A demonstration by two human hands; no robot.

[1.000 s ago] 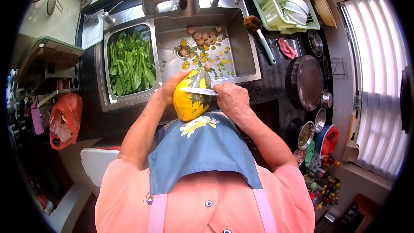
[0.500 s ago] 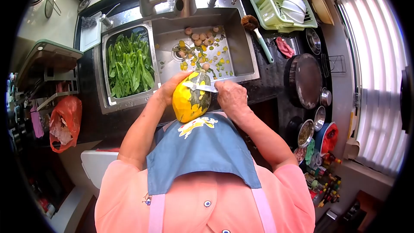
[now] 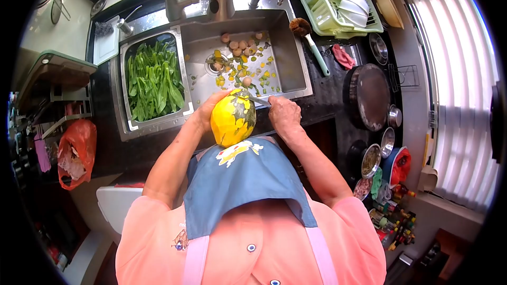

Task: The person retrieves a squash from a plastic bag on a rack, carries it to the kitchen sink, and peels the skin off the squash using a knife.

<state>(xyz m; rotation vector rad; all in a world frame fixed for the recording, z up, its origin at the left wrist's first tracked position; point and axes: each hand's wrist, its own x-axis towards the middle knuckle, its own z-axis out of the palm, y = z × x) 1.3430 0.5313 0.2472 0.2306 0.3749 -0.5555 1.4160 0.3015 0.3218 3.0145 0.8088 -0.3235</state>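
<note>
Just beyond the blue cloth apron (image 3: 243, 184) was a rounded, part-peeled yellow-and-green squash (image 3: 228, 121); the left hand (image 3: 209, 108) grasped its left side, the right hand (image 3: 285, 117) clutched a metal-bladed knife (image 3: 261, 102) opposite. Farther off, the rectangular steel sink (image 3: 291, 68) held peelings (image 3: 264, 77) and round pinkish-brown pieces (image 3: 242, 45), its smaller left basin (image 3: 183, 68) long leafy greens (image 3: 156, 82).

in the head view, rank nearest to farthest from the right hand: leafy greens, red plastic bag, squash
1. Squash: just left of the right hand.
2. Leafy greens: farther left.
3. Red plastic bag: at the picture's far left.
</note>
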